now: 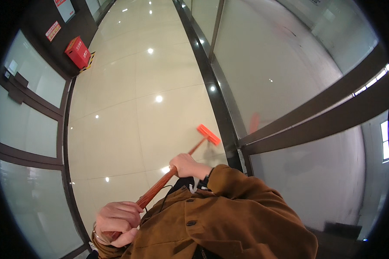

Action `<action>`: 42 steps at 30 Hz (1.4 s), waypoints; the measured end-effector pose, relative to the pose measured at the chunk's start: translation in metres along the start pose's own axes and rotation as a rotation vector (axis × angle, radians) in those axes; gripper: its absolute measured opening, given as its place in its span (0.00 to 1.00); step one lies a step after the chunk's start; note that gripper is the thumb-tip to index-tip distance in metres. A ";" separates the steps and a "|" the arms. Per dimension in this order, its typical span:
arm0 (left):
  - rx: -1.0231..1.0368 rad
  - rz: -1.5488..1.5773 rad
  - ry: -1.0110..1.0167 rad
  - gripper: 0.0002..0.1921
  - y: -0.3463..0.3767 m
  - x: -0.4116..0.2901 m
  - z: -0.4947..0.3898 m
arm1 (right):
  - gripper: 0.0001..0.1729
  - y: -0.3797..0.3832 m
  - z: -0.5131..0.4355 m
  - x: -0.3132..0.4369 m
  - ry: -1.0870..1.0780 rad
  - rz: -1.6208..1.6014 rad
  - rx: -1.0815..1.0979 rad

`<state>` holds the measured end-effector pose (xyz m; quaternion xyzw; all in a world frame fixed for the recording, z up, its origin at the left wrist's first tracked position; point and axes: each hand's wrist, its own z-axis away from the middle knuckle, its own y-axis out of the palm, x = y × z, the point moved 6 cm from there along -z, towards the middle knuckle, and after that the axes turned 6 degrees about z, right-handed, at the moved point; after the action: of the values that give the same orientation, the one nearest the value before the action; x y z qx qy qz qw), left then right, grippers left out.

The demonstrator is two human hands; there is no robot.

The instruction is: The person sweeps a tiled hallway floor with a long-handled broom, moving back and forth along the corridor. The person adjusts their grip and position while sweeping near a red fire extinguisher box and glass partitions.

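A long-handled floor-cleaning tool with a reddish-brown wood-grain handle (157, 188) runs slantwise across my front. My left hand (119, 223), at lower left, is wrapped around the handle's upper end. Farther down, my right hand (189, 166), with a dark band on its wrist, grips the same shaft. The tool's bright orange-red, bar-shaped head (208, 134) is at the glossy beige tile floor (113, 136), close to the black border strip on the right. Whether it is a mop or a broom, I cannot tell.
A framed glass partition (262, 74) rises along the right, above the black floor border (210, 87). On the left are framed glass doors (27, 126). Farther up that side, a red box (78, 52) bearing writing stands by a dark wall, with black-and-yellow striped marking at its base.
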<state>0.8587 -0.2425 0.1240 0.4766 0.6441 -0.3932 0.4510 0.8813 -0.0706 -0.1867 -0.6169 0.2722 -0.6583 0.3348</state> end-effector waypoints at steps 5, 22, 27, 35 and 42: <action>0.021 -0.180 -0.091 0.15 -0.042 0.050 -0.030 | 0.08 -0.027 -0.108 -0.041 0.022 0.217 -0.045; -0.058 -0.002 0.079 0.20 -0.106 0.028 -0.005 | 0.06 -0.032 -0.134 0.052 -0.244 0.062 0.324; -0.066 -0.093 -0.024 0.16 -0.094 0.108 -0.029 | 0.09 -0.036 -0.163 -0.041 -0.146 0.316 0.280; -0.104 -0.149 -0.064 0.14 -0.102 0.122 -0.046 | 0.07 -0.035 -0.201 -0.057 -0.176 0.428 0.291; -0.168 -0.172 -0.138 0.15 -0.101 0.057 -0.050 | 0.07 -0.045 -0.193 0.014 -0.388 0.124 0.386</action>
<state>0.7427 -0.2049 0.0919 0.3519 0.6807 -0.4069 0.4972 0.6846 -0.0642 -0.1608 -0.6382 0.1097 -0.5460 0.5316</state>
